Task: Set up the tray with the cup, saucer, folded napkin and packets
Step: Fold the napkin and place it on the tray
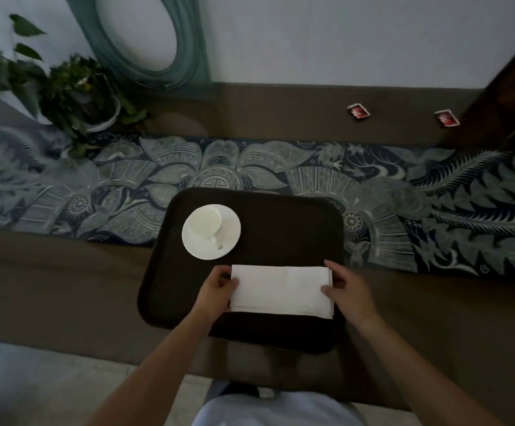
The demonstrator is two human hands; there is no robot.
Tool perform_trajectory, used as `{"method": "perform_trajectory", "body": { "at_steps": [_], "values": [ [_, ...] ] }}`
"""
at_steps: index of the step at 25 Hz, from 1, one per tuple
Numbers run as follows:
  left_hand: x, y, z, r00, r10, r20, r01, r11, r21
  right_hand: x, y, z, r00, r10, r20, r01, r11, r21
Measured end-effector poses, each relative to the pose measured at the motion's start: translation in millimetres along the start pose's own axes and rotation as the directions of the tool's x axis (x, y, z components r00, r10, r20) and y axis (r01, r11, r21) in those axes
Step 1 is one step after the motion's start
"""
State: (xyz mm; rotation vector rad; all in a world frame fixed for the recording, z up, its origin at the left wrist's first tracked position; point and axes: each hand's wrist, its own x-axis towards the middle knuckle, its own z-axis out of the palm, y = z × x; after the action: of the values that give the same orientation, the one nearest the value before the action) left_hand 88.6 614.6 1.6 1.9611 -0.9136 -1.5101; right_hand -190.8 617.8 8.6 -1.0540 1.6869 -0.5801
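Hands, left [216, 287] and right [346, 290], grip the napkin [280, 290] on the tray [296, 229]; brown table [50, 287], patterned runner [403, 195], pale wall [342, 35].

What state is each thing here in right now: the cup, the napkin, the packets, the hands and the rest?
Cup: upright on the saucer, looks empty.
Saucer: flat on the tray's far left.
Napkin: folded into a rectangle, on the tray's near part.
Tray: flat on the table.
Left hand: grips the napkin's left edge.
Right hand: grips the napkin's right edge.
Two red packets: off the tray, at the table's far right.
Potted plant: upright, far left.
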Motion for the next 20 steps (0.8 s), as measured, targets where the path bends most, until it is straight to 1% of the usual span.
{"method": "perform_trajectory", "body": {
  "at_steps": [2, 5, 8, 11, 14, 17, 20],
  "values": [
    [8.2, 0.6, 1.2, 0.999, -0.005, 0.045, 0.003, 1.000, 0.026, 0.0, 6.8, 2.2, 0.999, 0.022, -0.040, -0.024, 0.999, -0.043],
    [17.1, 2.2, -3.2, 0.993, 0.005, 0.117, -0.014, 0.997, 0.076, -2.4, 11.6, 8.9, 0.996, 0.015, -0.092, -0.027, 0.992, -0.124],
    [27.2, 0.1, -8.1, 0.985, 0.019, 0.173, -0.045, 0.988, 0.148, -6.7, 15.6, 16.0, 0.991, -0.016, -0.135, -0.018, 0.967, -0.253],
    [33.6, -2.1, -11.2, 0.981, 0.037, 0.192, -0.082, 0.969, 0.232, -8.6, 14.4, 23.0, 0.985, -0.051, -0.164, -0.018, 0.921, -0.390],
    [36.3, -4.9, -14.1, 0.978, 0.054, 0.203, -0.111, 0.954, 0.277, -8.9, 12.9, 28.3, 0.974, -0.090, -0.209, -0.027, 0.867, -0.497],
    [37.7, -3.8, -15.5, 0.978, 0.089, 0.189, -0.154, 0.919, 0.363, -10.1, 13.4, 32.2, 0.963, -0.089, -0.255, -0.071, 0.827, -0.558],
    [41.8, -3.8, -15.3, 0.978, 0.114, 0.175, -0.181, 0.885, 0.429, -12.6, 12.1, 35.7, 0.961, -0.075, -0.265, -0.103, 0.794, -0.599]
  ]
}}
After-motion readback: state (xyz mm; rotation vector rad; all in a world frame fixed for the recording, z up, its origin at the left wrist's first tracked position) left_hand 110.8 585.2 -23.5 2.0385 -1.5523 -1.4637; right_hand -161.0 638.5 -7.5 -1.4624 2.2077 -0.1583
